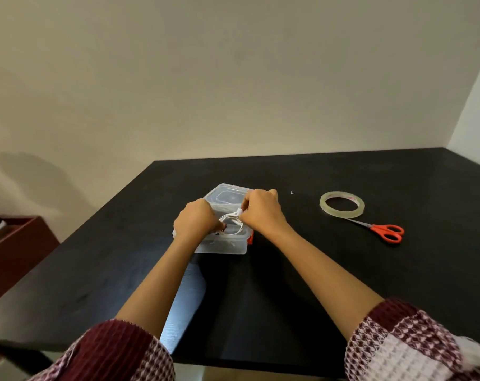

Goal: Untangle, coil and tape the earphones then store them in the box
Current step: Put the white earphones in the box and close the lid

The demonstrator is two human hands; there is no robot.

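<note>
A clear plastic box [225, 247] with red clips stands open near the middle of the black table [329, 270]. Its clear lid [226, 195] lies just behind it. A round coil of white earphones [233, 225] sits over the box's opening, held from both sides. My left hand [196, 220] grips the coil's left edge. My right hand [262, 213] pinches the coil's upper right, where a white plug or bud shows. My fingers hide part of the coil.
A roll of clear tape [342, 204] lies to the right of the box. Red-handled scissors [384, 231] lie just in front of the roll. A dark red cabinet [16, 251] stands off the table's left side. A wall closes the back.
</note>
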